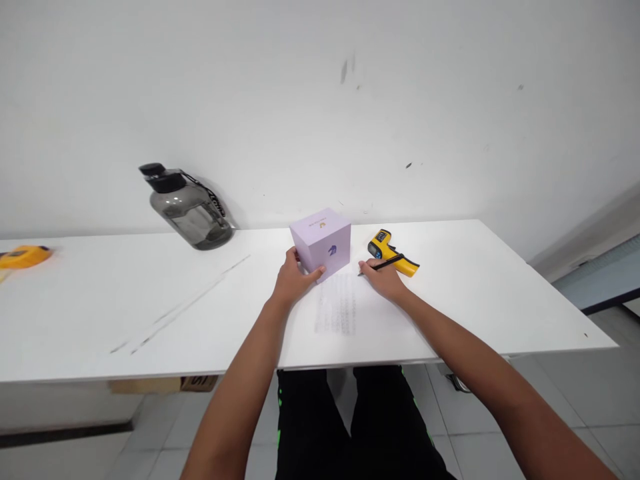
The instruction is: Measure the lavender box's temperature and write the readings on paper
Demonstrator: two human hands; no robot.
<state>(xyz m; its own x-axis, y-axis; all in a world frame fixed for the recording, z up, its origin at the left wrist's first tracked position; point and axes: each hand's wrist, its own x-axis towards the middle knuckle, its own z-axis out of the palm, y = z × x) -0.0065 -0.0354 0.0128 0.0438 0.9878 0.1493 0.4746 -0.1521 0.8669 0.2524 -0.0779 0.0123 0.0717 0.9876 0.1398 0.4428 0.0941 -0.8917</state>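
Note:
My left hand (296, 277) grips the near left corner of a lilac box (327, 248), thumb on its front face and fingers round the left side. The box has a small dark emblem in front and a gold mark on top. To its right, my right hand (383, 277) is closed around a black pen (389, 263), whose tip points left, close to the box's lower right edge. Just beyond that hand lies a yellow and black infrared thermometer (390, 252). Between my forearms, a patch of faint grey writing (336, 308) shows on the white surface; whether it is on paper I cannot tell.
A grey water bottle (193, 213) with a black lid and strap stands near the wall at left. A yellow tool (25, 257) lies at the far left of the white table (450, 300). Dark streaks mark the tabletop. Underneath sits a cardboard box (150, 385).

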